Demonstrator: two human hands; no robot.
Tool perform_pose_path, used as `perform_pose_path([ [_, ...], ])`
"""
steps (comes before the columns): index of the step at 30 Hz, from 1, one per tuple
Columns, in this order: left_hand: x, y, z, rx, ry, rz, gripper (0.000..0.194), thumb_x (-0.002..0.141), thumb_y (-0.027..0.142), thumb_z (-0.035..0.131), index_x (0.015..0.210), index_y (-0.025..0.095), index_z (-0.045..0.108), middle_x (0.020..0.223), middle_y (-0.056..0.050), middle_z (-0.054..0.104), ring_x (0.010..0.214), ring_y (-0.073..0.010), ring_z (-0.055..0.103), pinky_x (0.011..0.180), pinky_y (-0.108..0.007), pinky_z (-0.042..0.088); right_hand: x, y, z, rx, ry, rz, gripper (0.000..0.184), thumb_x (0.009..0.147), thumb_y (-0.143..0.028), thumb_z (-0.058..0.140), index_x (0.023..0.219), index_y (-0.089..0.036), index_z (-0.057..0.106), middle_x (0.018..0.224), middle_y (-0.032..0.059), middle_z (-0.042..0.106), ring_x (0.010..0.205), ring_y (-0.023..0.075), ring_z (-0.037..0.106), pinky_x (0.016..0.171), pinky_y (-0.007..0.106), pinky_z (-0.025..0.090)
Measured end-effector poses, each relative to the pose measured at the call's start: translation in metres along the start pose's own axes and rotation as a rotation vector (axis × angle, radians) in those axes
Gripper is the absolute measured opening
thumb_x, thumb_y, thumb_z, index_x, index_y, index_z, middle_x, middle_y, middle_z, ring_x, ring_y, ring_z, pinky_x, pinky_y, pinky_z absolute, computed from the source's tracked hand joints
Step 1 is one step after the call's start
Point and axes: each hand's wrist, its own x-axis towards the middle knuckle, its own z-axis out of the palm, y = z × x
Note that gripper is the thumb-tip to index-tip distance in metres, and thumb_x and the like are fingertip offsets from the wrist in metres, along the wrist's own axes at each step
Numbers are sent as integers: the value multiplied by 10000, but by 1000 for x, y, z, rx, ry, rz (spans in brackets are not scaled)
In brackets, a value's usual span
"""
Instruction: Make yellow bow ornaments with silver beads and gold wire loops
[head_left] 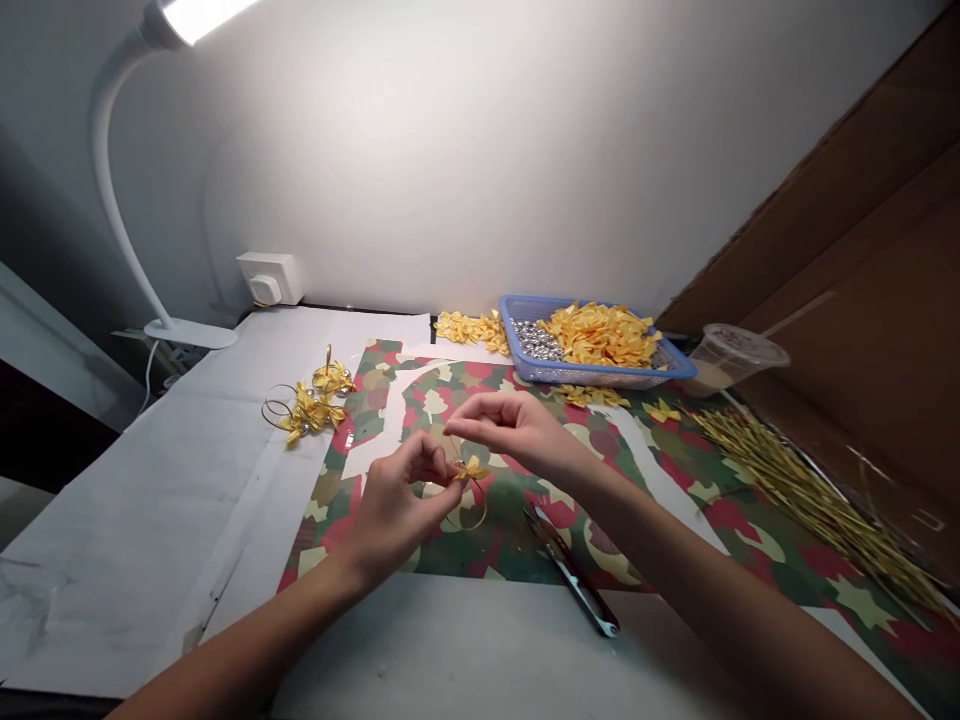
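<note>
My left hand pinches a small gold ribbon bow with a silver bell beside it. A thin gold ring hangs below the bow. Just above, my right hand is closed, thumb and fingertip together on what looks like the end of a thin gold wire rising from the bow. To the lower right of the bow lies a slim two-armed tool with dark red and pale handles; whether it is tweezers or snips I cannot tell.
At the back, a blue basket holds yellow bows and silver bells. Finished-looking bow rings lie left. Gold stems and a clear plastic cup are right. A lamp stands back left, cardboard right.
</note>
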Motion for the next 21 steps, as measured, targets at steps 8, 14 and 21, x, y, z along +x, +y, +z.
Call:
perform_pose_path([
  [8,-2,6,1,-53,101,13,288,717,140,647,661,228,378,667,35,648,691,-122,668,686,-239,559,-6,15,-9,-35,134,113,281,743,-465,664,691,-195,607,436,-114,260,429,77,221,456,251,180],
  [14,1,7,0,-130,165,-57,337,720,148,650,652,232,331,609,63,619,570,-75,594,577,-188,526,-24,12,-9,-92,133,106,245,756,-410,657,676,-190,583,493,-95,301,478,85,255,476,248,193],
  [21,6,4,0,-162,220,-113,363,706,183,686,642,223,330,639,49,610,638,-82,618,606,-178,524,-44,2,-7,-344,86,15,206,834,-334,570,684,-194,560,506,-77,359,465,89,320,453,230,252],
])
